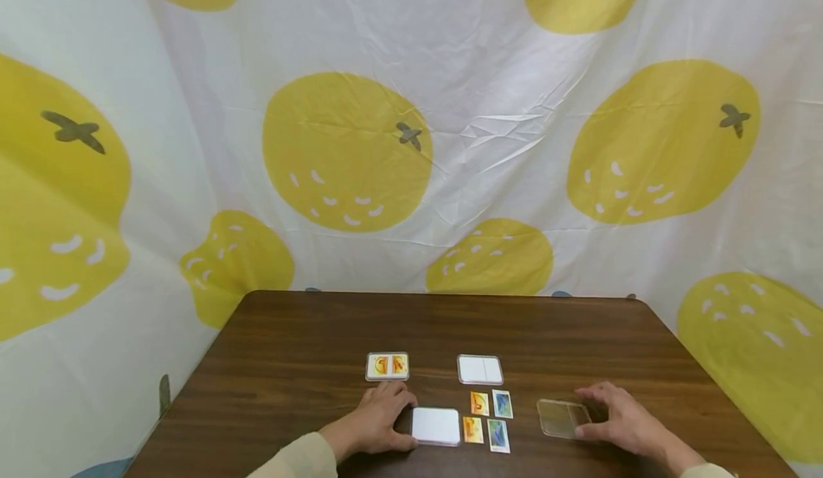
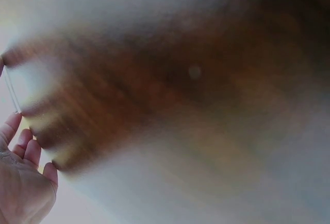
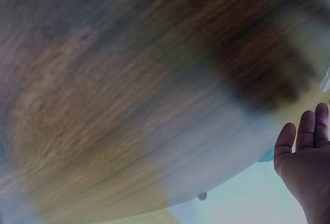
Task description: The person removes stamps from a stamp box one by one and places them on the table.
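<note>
My left hand [image 1: 382, 417] grips a white flat case [image 1: 436, 426] with a clear rim by its left end, index finger and thumb at two corners. In the left wrist view a thin clear edge [image 2: 13, 92] spans thumb and index finger. At the right, my right hand [image 1: 620, 417] holds a transparent plastic lid [image 1: 558, 419] at its right end, thumb at the near corner and index finger by the far one. Between the hands lie two orange picture cards, one upper [image 1: 479, 403] and one lower [image 1: 473, 429], beside two blue-green picture cards [image 1: 498, 436].
Farther back on the dark wooden table [image 1: 308, 328] lie a clear case with orange pictures [image 1: 387, 366] and a clear-rimmed case with white inserts [image 1: 480, 369]. A white curtain [image 1: 476, 142] printed with yellow fruit hangs behind and at both sides.
</note>
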The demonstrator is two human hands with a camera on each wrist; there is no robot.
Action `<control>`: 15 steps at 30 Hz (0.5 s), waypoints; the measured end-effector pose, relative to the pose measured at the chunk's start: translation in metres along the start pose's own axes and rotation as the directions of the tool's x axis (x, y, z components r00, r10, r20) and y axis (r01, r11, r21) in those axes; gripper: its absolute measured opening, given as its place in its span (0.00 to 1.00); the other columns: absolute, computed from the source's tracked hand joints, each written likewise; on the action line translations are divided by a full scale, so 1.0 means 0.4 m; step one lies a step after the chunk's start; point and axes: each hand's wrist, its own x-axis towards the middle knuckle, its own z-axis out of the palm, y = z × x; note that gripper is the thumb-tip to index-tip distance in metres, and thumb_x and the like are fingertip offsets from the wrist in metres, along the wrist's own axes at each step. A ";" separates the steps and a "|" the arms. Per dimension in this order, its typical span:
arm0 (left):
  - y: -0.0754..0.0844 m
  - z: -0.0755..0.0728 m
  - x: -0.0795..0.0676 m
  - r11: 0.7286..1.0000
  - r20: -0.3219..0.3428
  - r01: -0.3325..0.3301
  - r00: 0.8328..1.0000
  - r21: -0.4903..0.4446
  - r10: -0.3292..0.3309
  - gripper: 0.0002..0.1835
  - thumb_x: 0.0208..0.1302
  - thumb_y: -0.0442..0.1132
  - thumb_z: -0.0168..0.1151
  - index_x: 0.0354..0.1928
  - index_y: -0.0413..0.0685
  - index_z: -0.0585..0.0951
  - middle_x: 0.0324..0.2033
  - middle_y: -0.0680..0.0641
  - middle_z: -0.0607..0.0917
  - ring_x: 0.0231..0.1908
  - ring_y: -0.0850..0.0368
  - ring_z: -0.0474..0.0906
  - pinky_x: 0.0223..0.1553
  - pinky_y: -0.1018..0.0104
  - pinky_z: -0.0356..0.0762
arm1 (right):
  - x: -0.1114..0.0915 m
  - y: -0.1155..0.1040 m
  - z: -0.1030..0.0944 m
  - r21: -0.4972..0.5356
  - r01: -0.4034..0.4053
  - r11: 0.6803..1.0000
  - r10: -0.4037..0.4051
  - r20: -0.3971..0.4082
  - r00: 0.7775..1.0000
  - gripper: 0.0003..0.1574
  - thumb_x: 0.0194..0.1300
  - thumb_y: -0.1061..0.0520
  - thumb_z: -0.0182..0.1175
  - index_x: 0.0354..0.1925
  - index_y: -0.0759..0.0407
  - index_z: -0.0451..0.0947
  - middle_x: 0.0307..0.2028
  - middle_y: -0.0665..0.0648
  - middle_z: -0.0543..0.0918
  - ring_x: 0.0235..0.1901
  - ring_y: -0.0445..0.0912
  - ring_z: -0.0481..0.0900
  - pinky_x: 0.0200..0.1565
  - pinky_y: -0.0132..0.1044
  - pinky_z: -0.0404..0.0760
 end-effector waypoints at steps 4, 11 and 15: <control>-0.003 0.002 0.001 1.000 -0.001 -0.005 1.000 0.002 0.005 0.26 0.55 0.60 0.70 0.51 0.58 0.76 0.52 0.55 0.70 0.54 0.57 0.64 0.54 0.52 0.64 | -0.001 0.002 0.005 -0.002 0.023 1.000 -0.023 0.003 1.000 0.40 0.52 0.46 0.76 0.58 0.64 0.76 0.53 0.61 0.76 0.56 0.68 0.69 0.50 0.67 0.70; -0.008 0.001 0.004 1.000 0.012 -0.011 1.000 -0.024 0.011 0.26 0.56 0.59 0.70 0.53 0.56 0.77 0.52 0.55 0.71 0.54 0.56 0.65 0.54 0.51 0.65 | 0.004 0.005 0.014 -0.021 0.031 0.999 -0.030 0.021 0.999 0.41 0.52 0.46 0.76 0.58 0.66 0.77 0.51 0.59 0.77 0.54 0.64 0.71 0.52 0.64 0.71; -0.010 0.002 0.008 1.000 0.019 -0.003 1.000 -0.030 0.003 0.26 0.57 0.59 0.70 0.53 0.57 0.77 0.53 0.55 0.71 0.55 0.57 0.64 0.55 0.51 0.65 | 0.008 0.004 0.016 -0.028 0.021 0.999 -0.020 0.035 0.999 0.42 0.51 0.45 0.76 0.58 0.66 0.77 0.51 0.60 0.76 0.54 0.62 0.71 0.51 0.63 0.71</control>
